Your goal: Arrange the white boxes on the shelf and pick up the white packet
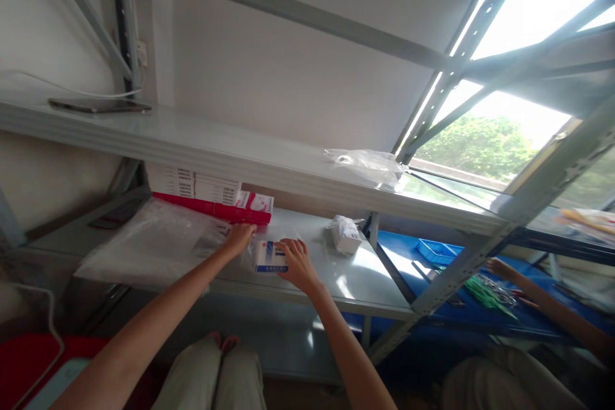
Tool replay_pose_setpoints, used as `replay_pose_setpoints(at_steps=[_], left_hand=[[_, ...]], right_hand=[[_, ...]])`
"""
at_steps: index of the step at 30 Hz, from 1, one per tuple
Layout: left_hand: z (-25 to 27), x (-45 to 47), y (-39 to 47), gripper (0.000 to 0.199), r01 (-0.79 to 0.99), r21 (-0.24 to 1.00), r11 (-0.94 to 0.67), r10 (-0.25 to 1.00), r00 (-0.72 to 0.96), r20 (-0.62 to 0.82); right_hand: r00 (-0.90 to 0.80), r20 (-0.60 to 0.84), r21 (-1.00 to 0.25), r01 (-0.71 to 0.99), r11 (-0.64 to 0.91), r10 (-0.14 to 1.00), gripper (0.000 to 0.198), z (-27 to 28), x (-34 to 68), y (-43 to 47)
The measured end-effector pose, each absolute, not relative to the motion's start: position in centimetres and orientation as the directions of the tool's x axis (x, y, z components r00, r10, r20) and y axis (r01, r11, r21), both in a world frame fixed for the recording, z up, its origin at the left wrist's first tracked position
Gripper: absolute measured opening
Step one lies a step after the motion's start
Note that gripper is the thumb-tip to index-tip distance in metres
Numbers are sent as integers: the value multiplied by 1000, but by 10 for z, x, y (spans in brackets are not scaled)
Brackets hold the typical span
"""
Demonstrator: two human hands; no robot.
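My right hand (296,262) grips a small white and blue box (270,257) that rests on the grey metal shelf (369,278). My left hand (239,236) lies flat with its fingers on the edge of a clear plastic bag (148,243) spread over the shelf's left part. Behind both hands lie flat red and white boxes (225,202) against the back. A small wrapped white packet (344,234) sits on the shelf to the right of my right hand.
The upper shelf (192,141) holds a phone (98,105) with a white cable and a crumpled clear bag (368,165). Slanted steel uprights (504,224) cross at right. Another person's arm (542,304) reaches over a blue table (432,269) with small parts.
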State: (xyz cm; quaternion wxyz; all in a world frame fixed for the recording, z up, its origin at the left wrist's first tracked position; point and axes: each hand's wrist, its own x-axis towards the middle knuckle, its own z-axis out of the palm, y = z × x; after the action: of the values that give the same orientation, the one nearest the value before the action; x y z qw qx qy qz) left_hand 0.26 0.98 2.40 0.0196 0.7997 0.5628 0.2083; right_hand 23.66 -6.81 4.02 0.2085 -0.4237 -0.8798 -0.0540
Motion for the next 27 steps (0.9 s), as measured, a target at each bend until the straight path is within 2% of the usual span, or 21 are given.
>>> replay_pose_setpoints(at_steps=[4,6,7,9,11,13,14,15,17,19,21,24,27], left_hand=[[46,13,-7,19,870,439,-224,923,44,383],[53,14,-28,19,818,499,-285,883,22,469],[53,13,-41,17,805,482,-346,845,43,533],[47,10,-66,18,825,332,-458,730,135,670],[33,7,-86,24,830,48,-556,567,336,752],[13,4,-96,30,690,-282,-667,386,644,661],[4,4,-98,31,587,-394,-707,319,762,564],[-5,4,-97,31,513,-457,-727,287,831,476],[-17,6,-89,31,530,-478,-701,359,841,406],[-21,7,-77,35,645,-438,-627,485,763,428],[-19,8,-68,37,700,-399,-592,554,714,428],[-12,11,-61,26,685,-382,-621,582,729,361],[-5,15,-64,15,617,-381,-689,529,787,318]], right_hand=[[-557,428,-76,762,643,712,72,38,238,-65],[-560,422,-80,761,644,713,75,38,238,-62],[-565,409,-81,760,645,717,76,38,238,-59],[-574,371,-86,762,642,730,80,39,237,-52],[-579,324,-101,765,636,748,82,40,236,-42],[-582,271,-133,766,629,766,85,41,235,-33],[-583,238,-153,767,623,777,87,41,236,-28],[-582,199,-173,771,612,789,90,40,238,-25],[-560,118,-204,795,572,820,95,37,243,-20],[-527,55,-209,824,526,848,101,33,250,-19],[-498,34,-202,846,494,867,101,30,255,-19],[-457,30,-175,873,455,889,90,34,254,-17],[-465,-33,-113,881,459,884,87,48,242,-12]])
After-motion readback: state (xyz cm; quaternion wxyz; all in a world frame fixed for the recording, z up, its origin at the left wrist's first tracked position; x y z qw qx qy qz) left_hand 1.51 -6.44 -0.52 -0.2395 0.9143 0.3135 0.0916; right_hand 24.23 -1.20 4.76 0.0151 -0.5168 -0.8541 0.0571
